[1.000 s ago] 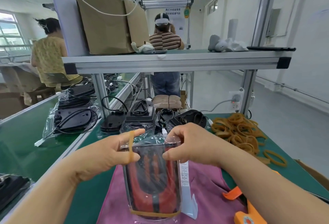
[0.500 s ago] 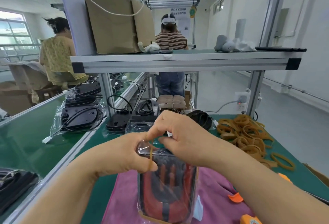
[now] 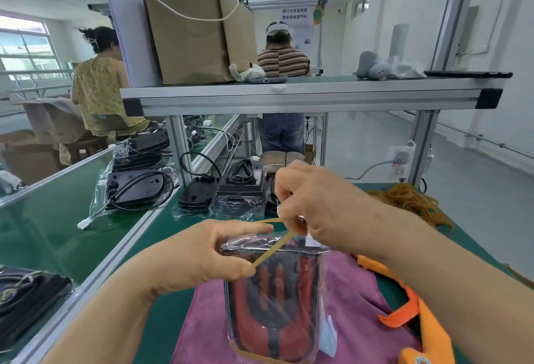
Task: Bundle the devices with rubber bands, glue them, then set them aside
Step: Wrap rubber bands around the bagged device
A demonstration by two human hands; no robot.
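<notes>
Since 0.5 s ago: right hand has lifted up and away from the top of the bagged device, drawing the rubber band out taut; before, the band lay slack and close against the bag by the left thumb.

Left hand: fingers clenched on the upper left corner of the bagged device, thumb on the front face, index finger stretched along the top edge. One strand of the rubber band runs diagonally from the thumb tip up to the right hand; a second strand runs along above the index finger.

Right hand: fingers curled, pinching the far end of the rubber band just above the top right corner of the bag.

Bagged device: red and black, in clear plastic, held tilted up over the pink cloth, between the two hands. A second band already wraps its lower end.

Pink cloth lies on the green worktop. Orange tool at the cloth's right edge, partly behind the right forearm. Loose pile of rubber bands on the worktop, far right. Black devices in bags lie beyond the hands, under the shelf. Brown paper bag stands on the shelf
</notes>
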